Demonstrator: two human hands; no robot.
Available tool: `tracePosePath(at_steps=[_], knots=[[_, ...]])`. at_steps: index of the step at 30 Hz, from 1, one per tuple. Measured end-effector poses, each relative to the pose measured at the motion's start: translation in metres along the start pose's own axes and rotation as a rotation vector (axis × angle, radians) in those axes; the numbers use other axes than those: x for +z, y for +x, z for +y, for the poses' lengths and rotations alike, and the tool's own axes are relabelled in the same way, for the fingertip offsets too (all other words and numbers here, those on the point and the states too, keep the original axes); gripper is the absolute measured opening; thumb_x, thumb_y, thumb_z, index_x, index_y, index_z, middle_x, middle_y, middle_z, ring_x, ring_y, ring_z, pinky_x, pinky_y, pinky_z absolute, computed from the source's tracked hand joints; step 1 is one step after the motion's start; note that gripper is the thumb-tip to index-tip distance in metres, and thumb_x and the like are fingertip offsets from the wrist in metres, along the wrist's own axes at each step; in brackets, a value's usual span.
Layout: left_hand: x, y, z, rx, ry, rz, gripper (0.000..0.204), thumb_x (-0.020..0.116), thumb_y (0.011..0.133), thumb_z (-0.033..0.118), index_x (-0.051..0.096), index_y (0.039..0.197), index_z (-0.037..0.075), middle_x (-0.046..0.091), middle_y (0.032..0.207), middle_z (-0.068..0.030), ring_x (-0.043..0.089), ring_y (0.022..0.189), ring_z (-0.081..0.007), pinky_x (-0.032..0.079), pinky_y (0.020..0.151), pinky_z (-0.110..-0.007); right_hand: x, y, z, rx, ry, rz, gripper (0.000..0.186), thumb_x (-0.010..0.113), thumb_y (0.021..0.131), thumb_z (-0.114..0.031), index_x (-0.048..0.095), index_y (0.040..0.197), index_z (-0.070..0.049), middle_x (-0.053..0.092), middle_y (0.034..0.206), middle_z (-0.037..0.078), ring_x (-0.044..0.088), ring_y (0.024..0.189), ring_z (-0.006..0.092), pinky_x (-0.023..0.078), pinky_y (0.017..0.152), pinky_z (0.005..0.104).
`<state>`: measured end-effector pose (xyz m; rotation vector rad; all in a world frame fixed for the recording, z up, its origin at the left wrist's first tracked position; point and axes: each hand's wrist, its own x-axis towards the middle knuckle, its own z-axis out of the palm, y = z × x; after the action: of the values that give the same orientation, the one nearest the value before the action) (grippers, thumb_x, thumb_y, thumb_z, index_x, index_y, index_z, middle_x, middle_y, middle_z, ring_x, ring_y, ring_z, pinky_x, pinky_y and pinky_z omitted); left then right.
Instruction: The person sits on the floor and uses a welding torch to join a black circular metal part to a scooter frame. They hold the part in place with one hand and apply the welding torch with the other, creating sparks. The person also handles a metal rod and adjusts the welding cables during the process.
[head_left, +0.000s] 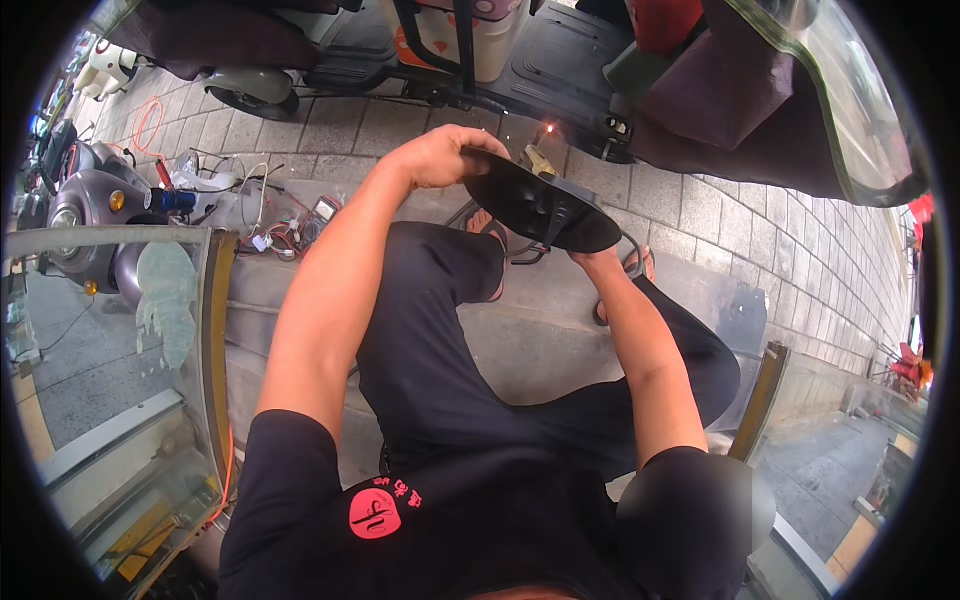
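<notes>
Grey paving (718,215), black shield (512,200) in left hand (440,157)

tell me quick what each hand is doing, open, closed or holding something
Left hand: closed on the edge of the black shield.
Right hand: mostly hidden behind the shield; cannot be told.
</notes>
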<state>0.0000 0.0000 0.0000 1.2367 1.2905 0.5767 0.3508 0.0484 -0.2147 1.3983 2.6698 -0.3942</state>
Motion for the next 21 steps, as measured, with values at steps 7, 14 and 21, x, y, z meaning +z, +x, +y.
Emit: tracePosePath(at_steps=[7, 14, 21], knots=[[0.002, 0.000, -0.001, 0.009, -0.025, 0.019, 0.028, 0.066, 0.100, -0.002, 0.073, 0.125, 0.009, 0.073, 0.106, 0.0016, 0.066, 0.097, -0.0106, 0.055, 0.085, -0.030, -0.012, -0.010, -0.005, 0.048, 0.004, 0.001, 0.048, 0.059, 0.097, -0.026, 0.056, 0.144, -0.018, 0.063, 0.142, 0.012, 0.067, 0.124, 0.0347, 0.058, 0.101, 0.0447], [0.002, 0.002, -0.003, 0.055, -0.027, 0.058, 0.030, 0.064, 0.101, -0.004, 0.073, 0.126, 0.009, 0.073, 0.108, 0.0009, 0.066, 0.099, -0.0109, 0.055, 0.087, -0.030, -0.046, -0.008, -0.023, 0.068, 0.004, -0.041, 0.042, 0.059, 0.098, -0.025, 0.063, 0.138, -0.014, 0.068, 0.138, 0.016, 0.067, 0.123, 0.0362, 0.058, 0.100, 0.0454], [0.001, 0.003, -0.001, 0.074, -0.074, 0.075, 0.028, 0.064, 0.101, -0.004, 0.073, 0.125, 0.008, 0.073, 0.109, 0.0015, 0.065, 0.099, -0.0102, 0.055, 0.087, -0.030, -0.065, -0.010, -0.040, 0.186, 0.134, 0.029, 0.043, 0.062, 0.098, -0.027, 0.064, 0.138, -0.013, 0.068, 0.136, 0.019, 0.066, 0.124, 0.0396, 0.057, 0.099, 0.0482]])
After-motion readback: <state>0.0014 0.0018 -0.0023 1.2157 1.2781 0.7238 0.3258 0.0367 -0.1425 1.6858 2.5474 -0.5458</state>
